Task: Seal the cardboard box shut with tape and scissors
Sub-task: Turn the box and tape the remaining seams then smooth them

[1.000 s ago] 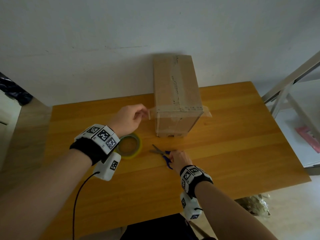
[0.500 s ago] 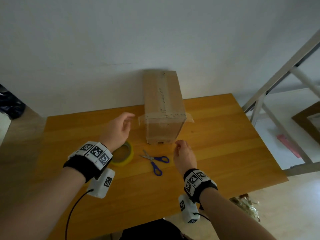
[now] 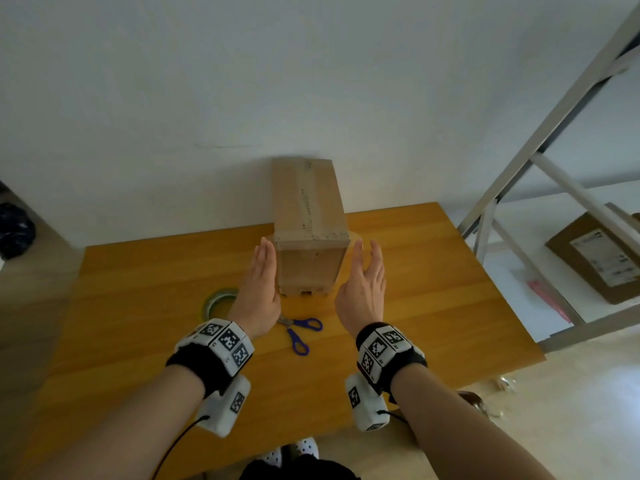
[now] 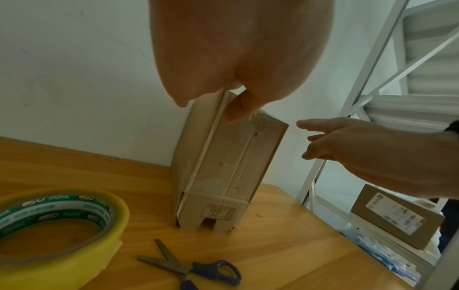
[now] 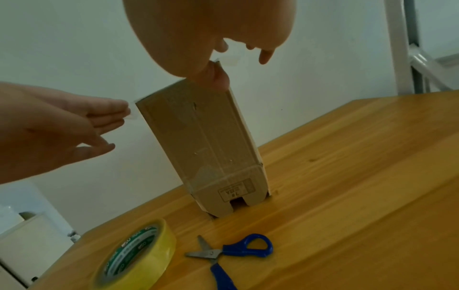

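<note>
A tall cardboard box (image 3: 308, 230) stands at the back of the wooden table (image 3: 433, 306), against the wall. A clear tape strip crosses its top front edge, and both ends stick out loose past the sides (image 3: 355, 235). My left hand (image 3: 265, 252) is flat, fingers straight, along the box's left side, fingertips at the loose tape end (image 5: 133, 117). My right hand (image 3: 367, 254) is flat beside the right side, a small gap away. The yellow tape roll (image 3: 218, 301) and blue-handled scissors (image 3: 299, 332) lie on the table in front of the box.
A white metal shelf frame (image 3: 519, 168) stands right of the table, with a brown parcel (image 3: 602, 258) on its lower shelf. A dark bag (image 3: 14, 233) lies on the floor at far left. The white wall is right behind the box.
My right hand left the scissors on the table and my left hand let go of the tape end. Both hands rose and flattened on either side of the box.
</note>
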The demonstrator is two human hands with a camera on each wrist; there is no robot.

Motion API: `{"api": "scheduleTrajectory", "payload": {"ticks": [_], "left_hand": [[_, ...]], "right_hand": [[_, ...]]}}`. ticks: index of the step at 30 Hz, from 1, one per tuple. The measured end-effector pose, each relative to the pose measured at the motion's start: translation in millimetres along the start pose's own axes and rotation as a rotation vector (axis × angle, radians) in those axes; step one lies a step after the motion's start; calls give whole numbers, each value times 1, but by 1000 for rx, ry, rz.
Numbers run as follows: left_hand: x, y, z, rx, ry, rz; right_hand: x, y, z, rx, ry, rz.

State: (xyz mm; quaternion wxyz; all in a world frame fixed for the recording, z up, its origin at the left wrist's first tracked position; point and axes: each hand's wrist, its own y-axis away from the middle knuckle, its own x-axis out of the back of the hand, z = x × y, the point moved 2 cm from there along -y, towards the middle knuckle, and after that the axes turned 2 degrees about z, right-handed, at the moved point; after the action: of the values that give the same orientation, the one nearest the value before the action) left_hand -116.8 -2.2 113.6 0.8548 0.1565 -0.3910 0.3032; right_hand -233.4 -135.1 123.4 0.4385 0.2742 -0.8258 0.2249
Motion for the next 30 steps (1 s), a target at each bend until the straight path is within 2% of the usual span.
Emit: {"api": "scheduleTrajectory", "payload": {"ticks": [14, 17, 22, 30], "left_hand": [[-8, -11, 6, 156, 184, -45], [-9, -13, -4, 173, 239, 4], [-6, -19, 1, 85, 205, 165], [-14, -20, 12, 74, 228, 213]], "right_hand": [[-15, -13, 7, -12, -39, -141], [-14, -17, 15, 8, -149, -93], [-13, -24, 17, 74, -307, 1], [-15, -30, 14, 93, -348, 52]]}}
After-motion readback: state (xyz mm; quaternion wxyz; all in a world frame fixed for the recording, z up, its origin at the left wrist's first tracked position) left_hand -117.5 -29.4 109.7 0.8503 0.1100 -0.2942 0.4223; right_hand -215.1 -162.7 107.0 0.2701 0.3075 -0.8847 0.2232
